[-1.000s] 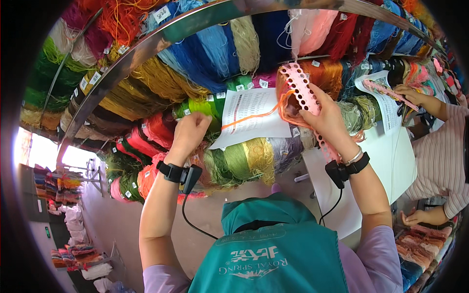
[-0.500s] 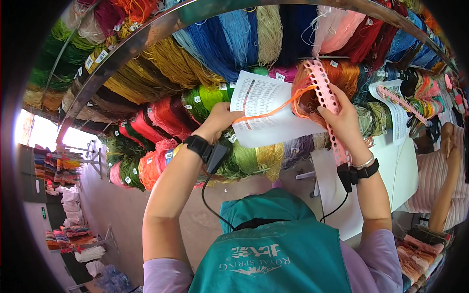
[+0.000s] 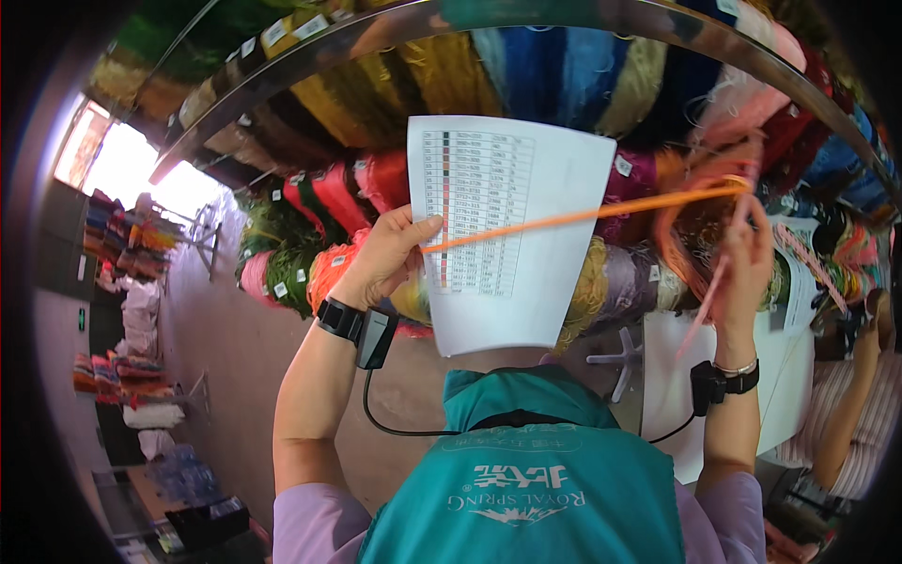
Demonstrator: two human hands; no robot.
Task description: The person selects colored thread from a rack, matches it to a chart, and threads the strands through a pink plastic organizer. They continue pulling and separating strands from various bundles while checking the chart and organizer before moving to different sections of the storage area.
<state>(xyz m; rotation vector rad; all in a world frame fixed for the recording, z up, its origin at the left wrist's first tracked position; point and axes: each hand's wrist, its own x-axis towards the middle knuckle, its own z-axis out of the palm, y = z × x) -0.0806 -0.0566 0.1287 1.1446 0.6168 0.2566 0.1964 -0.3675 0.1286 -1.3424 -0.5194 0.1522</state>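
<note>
My left hand [image 3: 383, 256] pinches the left edge of a white printed sheet [image 3: 564, 179] that carries a table with a column of small coloured squares. An orange thread bundle [image 3: 573, 216] stretches taut across the sheet, its left end also at my left thumb and fingers. On the right, my right hand [image 3: 744, 268] is closed round a pink strip [image 3: 716, 293], seen nearly edge-on and blurred. The orange threads run up to this strip. Brownish-orange threads [image 3: 672, 235] hang in a loop beside the right hand.
Yarn hanks in many colours hang on racks behind a curved metal rail [image 3: 376, 38]. A white table [image 3: 672, 404] stands at the right, with another sheet [image 3: 797, 268] and pink strip [image 3: 813, 268] beyond it. A person in a striped top [image 3: 846, 404] is at far right.
The sheet has swung upright and faces me more fully. My right hand has moved right and turned the pink strip edge-on, drawing the orange threads longer. The view has shifted.
</note>
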